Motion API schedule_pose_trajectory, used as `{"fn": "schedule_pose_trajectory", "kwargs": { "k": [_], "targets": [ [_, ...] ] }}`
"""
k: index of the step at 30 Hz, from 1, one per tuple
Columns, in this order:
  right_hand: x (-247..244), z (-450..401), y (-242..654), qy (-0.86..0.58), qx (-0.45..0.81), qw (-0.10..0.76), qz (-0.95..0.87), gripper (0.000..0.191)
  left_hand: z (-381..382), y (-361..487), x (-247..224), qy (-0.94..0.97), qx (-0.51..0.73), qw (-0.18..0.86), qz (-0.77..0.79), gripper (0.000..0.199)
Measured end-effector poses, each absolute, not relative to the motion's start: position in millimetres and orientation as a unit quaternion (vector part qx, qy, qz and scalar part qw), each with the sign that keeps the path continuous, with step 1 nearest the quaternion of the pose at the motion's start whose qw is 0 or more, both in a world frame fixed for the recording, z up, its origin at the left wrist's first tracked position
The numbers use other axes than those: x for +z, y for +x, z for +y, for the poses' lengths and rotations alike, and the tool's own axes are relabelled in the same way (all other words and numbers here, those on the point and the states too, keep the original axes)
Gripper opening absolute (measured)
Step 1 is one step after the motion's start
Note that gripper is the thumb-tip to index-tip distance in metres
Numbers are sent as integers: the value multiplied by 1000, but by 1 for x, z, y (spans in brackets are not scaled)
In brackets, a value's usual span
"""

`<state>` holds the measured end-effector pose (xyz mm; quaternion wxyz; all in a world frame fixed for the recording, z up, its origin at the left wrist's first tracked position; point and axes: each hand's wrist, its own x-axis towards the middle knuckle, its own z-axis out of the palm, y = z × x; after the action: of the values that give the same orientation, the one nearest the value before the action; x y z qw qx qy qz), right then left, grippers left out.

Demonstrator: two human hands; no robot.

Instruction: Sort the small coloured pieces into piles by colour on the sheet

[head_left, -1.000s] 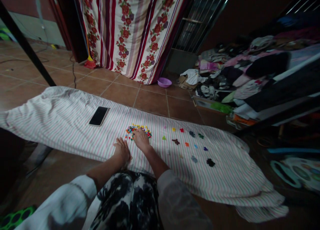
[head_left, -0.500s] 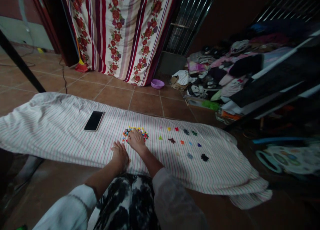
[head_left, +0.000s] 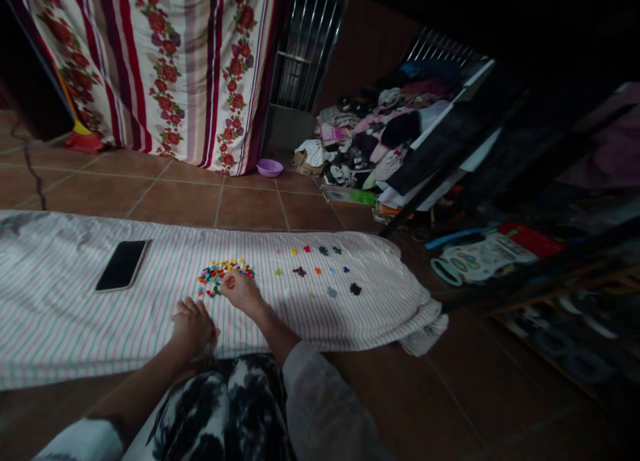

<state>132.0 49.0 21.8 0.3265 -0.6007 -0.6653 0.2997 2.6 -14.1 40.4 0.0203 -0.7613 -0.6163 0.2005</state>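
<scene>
A mixed heap of small coloured pieces (head_left: pixel 220 269), too small to name, lies on the striped cloth (head_left: pixel 165 261). At the heap's near right edge is my right hand (head_left: pixel 243 291), its fingers curled together; whatever they hold, if anything, is hidden. My left hand (head_left: pixel 193 324) rests on the cloth's near edge, just short of the heap, with fingers loosely apart and nothing seen in them. Right of the heap, the pieces are grouped by colour in small clusters, among them a brown cluster (head_left: pixel 299 271), a black cluster (head_left: pixel 355 289) and a grey cluster (head_left: pixel 332 292).
A phone (head_left: pixel 123 265) lies face up on the cloth, left of the heap. Beyond are the tiled floor (head_left: pixel 185 197), a purple basin (head_left: pixel 270 168) and a floral curtain (head_left: pixel 173 67). Piled clothes (head_left: pixel 370 134) stand at back right, with a dark metal bar (head_left: pixel 425 194) slanting nearer.
The view has turned to the right, so everything sits further left. My right hand has drawn back from over the heap to its near edge, its fingers now curled. My left hand stays on the cloth.
</scene>
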Motion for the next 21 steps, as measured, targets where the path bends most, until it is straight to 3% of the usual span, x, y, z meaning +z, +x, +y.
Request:
{"fn": "schedule_pose_trajectory", "kwargs": {
  "k": [12,21],
  "targets": [
    [4,37,197,-594,383,458,-539,12,-11,1,43,-766,229,6,-601,69],
    [8,20,240,-528,488,622,-309,36,-11,-2,42,-764,238,-5,-600,70]
  ]
}}
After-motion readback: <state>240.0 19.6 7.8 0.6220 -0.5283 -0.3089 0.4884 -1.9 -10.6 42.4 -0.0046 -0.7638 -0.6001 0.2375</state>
